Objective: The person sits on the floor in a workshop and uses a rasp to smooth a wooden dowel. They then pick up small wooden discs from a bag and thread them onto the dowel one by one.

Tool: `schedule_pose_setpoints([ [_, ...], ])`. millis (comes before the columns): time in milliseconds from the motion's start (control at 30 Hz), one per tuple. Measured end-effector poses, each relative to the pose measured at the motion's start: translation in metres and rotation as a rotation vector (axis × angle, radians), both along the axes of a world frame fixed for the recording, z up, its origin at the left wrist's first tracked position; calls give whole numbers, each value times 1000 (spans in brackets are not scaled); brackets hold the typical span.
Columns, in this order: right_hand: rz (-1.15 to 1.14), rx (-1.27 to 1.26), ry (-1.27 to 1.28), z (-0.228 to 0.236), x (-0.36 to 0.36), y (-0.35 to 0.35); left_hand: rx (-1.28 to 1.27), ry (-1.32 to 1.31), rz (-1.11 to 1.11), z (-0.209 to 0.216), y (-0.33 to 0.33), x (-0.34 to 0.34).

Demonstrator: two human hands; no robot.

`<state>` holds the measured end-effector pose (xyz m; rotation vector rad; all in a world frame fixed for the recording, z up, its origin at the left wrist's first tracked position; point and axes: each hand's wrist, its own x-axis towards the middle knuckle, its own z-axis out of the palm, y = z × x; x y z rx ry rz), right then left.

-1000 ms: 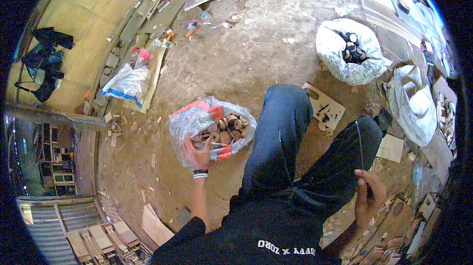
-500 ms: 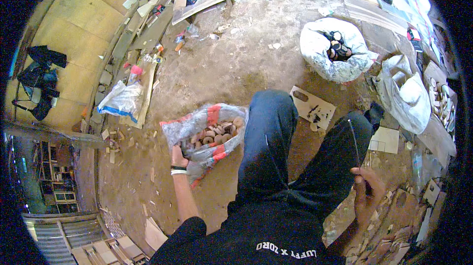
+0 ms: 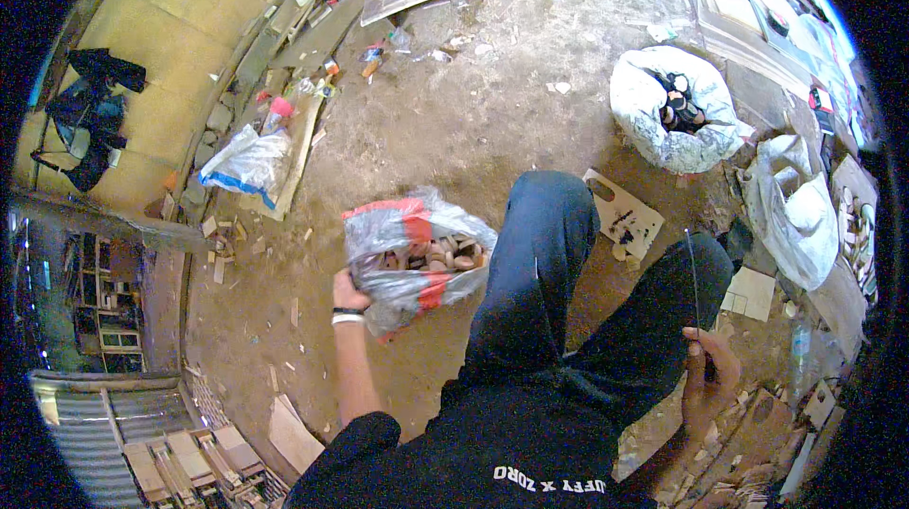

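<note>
A clear plastic bag with red bands sits on the ground beside my left knee. Inside lie several round, brown, wood-coloured pieces, some with holes showing earlier. My left hand, with bands at its wrist, is closed on the bag's near left edge; its fingertips are partly hidden by the plastic. Over my right thigh, my right hand pinches a thin, dark, straight rod or wire that points up and away from me. What tip it has is too small to make out.
Ahead to the right stands a white sack holding dark and pale round pieces, with another whitish sack nearer. A board with a cut-out lies beyond my knees. A blue-edged plastic bag is at the left.
My left hand has pulled the bag's near side up and inward, narrowing its mouth over the pieces. My right hand keeps its pinch on the rod. The whole view has shifted a little.
</note>
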<state>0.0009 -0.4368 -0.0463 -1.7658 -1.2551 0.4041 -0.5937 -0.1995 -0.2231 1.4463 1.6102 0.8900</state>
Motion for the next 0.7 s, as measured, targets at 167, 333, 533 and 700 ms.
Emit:
schedule_pose_setpoints([
  [167, -29, 85, -28, -2, 6, -2, -128, -665, 557, 117, 18, -61],
  [333, -25, 35, -118, 1, 12, -3, -301, -650, 411, 116, 12, -110],
  [533, -40, -24, -87, -3, 7, 3, -280, -314, 83, -12, -9, -31],
  [700, -93, -50, -104, -1, 4, -7, -574, -464, 498, -30, -1, 7],
])
